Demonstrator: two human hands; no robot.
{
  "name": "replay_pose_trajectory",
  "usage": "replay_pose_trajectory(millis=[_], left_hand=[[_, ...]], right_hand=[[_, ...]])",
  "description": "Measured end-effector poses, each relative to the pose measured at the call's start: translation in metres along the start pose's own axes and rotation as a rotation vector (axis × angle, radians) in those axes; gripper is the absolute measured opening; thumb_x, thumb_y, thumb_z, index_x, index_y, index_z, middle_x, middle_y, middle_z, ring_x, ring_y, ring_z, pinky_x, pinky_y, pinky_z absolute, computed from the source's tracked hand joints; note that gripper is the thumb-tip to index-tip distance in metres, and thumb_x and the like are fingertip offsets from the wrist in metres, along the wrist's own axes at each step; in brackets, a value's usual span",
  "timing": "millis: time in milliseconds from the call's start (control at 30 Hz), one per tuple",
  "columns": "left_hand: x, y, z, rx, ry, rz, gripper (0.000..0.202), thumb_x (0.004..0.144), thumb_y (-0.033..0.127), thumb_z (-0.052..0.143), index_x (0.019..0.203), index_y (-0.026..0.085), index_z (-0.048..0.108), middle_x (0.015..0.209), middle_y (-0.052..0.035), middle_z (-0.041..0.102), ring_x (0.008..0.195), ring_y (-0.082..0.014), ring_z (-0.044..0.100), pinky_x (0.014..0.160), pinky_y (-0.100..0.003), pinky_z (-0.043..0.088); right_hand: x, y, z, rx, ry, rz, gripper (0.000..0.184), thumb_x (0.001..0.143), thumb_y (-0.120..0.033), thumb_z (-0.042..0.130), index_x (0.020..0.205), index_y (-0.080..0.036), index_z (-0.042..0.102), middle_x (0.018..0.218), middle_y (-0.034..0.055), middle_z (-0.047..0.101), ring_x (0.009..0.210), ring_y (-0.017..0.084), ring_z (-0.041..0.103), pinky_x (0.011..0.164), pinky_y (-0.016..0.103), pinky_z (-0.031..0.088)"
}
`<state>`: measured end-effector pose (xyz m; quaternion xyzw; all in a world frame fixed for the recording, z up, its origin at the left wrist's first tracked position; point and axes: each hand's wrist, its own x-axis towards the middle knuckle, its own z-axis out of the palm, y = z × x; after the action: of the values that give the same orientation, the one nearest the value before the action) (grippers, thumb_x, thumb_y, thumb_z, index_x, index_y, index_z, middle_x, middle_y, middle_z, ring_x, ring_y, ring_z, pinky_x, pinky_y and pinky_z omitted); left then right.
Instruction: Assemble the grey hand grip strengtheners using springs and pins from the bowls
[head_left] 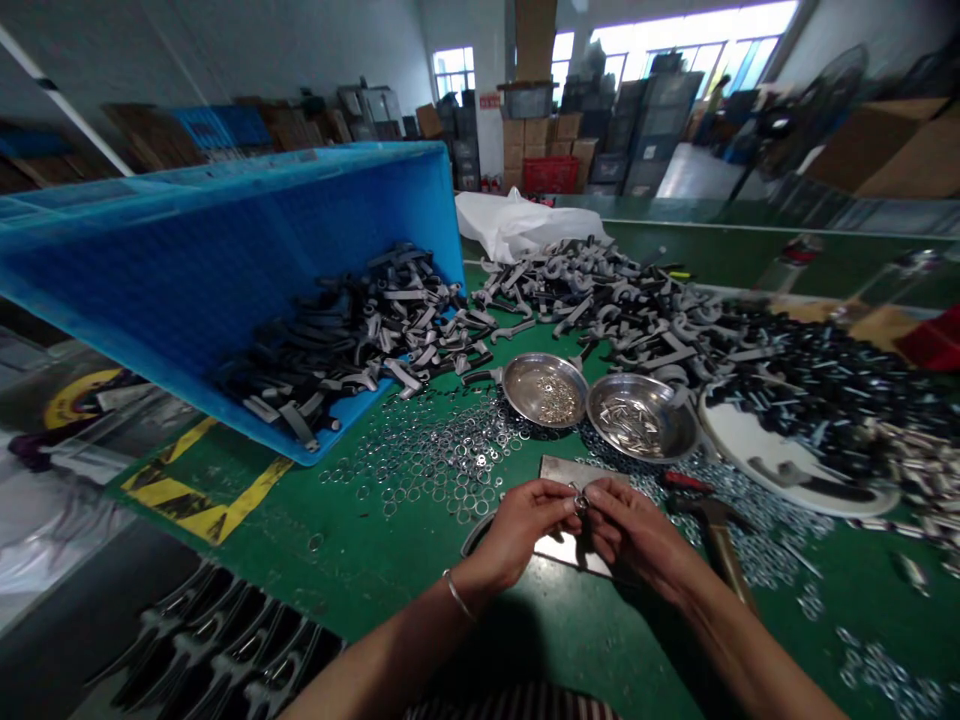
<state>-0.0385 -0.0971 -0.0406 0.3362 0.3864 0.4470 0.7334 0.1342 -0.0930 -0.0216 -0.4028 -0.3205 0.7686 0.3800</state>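
My left hand (pixel 525 528) and my right hand (pixel 637 518) meet near the front of the green table. Both pinch a small shiny metal piece (pixel 580 503), apparently ring-shaped, between thumbs and fingertips; its exact kind is too small to make out. Below them lies a flat metal plate (pixel 574 552), partly covered by the hands. The end of a dark curved part (pixel 474 537) shows beside my left hand. Loose metal rings (pixel 450 455) are scattered beyond that hand. A hammer (pixel 724 545) rests to the right of my right hand.
A blue crate (pixel 360 200) lies tipped at left, spilling grey-and-black handle-like parts (pixel 397 310). Two metal bowls (pixel 517 400) (pixel 686 445) hold small parts. A white tray lid (pixel 757 450), dark knobs with studs (pixel 810 370), and several nuts (pixel 772 545) lie at right.
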Motion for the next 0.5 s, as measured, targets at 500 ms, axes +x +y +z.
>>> replay_pose_trajectory(millis=[500], left_hand=[[-0.060,0.008,-0.061,1.613,0.242,0.305,0.019,0.093,0.021,0.056,0.109,0.015,0.064,0.117,-0.0157,0.062,0.112,-0.0311,0.055,0.099,-0.051,0.044]], right_hand=[[-0.052,0.029,-0.018,-0.469,0.099,-0.072,0.034,0.088,-0.053,0.066,0.101,-0.021,0.065,0.079,0.0039,0.070,0.075,0.019,0.066,0.076,0.034,0.051]])
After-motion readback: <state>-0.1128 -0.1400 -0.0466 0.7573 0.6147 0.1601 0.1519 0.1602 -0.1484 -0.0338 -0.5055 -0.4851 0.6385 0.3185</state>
